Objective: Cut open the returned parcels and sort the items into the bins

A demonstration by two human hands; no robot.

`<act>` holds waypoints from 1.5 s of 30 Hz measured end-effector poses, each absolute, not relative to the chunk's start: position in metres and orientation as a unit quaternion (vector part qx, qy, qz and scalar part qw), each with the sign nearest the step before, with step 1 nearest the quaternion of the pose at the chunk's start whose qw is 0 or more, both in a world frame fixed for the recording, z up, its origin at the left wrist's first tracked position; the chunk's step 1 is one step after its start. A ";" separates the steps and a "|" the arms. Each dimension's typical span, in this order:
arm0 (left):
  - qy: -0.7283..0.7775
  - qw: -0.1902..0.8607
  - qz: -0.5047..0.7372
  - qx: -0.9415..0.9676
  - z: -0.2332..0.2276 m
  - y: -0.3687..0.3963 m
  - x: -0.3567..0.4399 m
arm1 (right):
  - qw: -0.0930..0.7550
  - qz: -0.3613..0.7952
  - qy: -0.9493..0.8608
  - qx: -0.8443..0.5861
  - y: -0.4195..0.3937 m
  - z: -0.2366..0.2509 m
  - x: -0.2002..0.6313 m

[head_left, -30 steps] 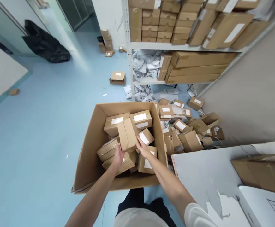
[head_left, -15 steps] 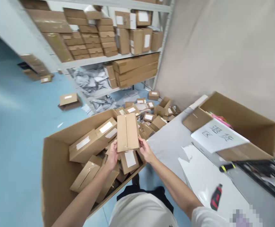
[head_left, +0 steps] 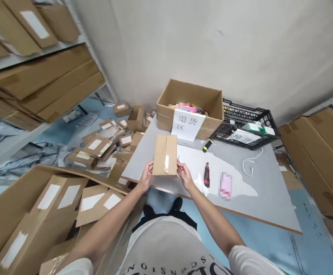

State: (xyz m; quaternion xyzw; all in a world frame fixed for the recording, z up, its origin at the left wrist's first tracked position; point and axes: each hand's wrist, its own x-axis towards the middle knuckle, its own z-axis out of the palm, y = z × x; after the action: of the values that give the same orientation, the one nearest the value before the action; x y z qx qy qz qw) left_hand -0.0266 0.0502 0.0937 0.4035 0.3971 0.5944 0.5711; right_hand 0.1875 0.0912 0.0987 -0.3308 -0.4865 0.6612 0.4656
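Here, from left to right:
Large carton (head_left: 25, 214): on the floor at the left, full of labelled brown boxes.
Left hand (head_left: 147, 176): grip pinching the left lower edge of the small cardboard box (head_left: 165, 154).
Small cardboard box: plain brown, closed, with clear tape along the middle seam; held over the near edge of the desk (head_left: 258, 206).
Right hand (head_left: 185, 176): grip pinching the right lower edge.
Cutter (head_left: 207, 175): black and red, lying on the desk just right of the hands.
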 end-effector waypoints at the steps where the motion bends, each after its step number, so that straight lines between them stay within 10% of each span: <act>1: 0.390 0.583 0.584 0.409 0.089 0.059 -0.009 | 0.478 0.658 -0.468 -0.347 0.094 0.095 0.206; 13: 0.392 0.613 0.519 0.448 0.043 0.091 0.106 | 0.514 0.669 -0.308 -0.440 0.100 0.039 0.316; 31: 0.416 0.717 0.405 0.384 0.019 0.102 0.053 | 0.523 0.655 -0.267 -0.475 0.077 0.019 0.289; 45: 0.485 0.732 0.206 0.432 0.059 0.292 0.045 | 0.504 0.758 0.009 -0.415 0.010 0.046 0.283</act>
State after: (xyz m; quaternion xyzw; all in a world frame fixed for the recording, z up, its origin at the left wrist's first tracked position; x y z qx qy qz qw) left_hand 0.0454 0.2921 0.0587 0.4316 0.4848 0.2062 0.7322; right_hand 0.2829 0.0101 0.0463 -0.4145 0.0092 0.7580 0.5035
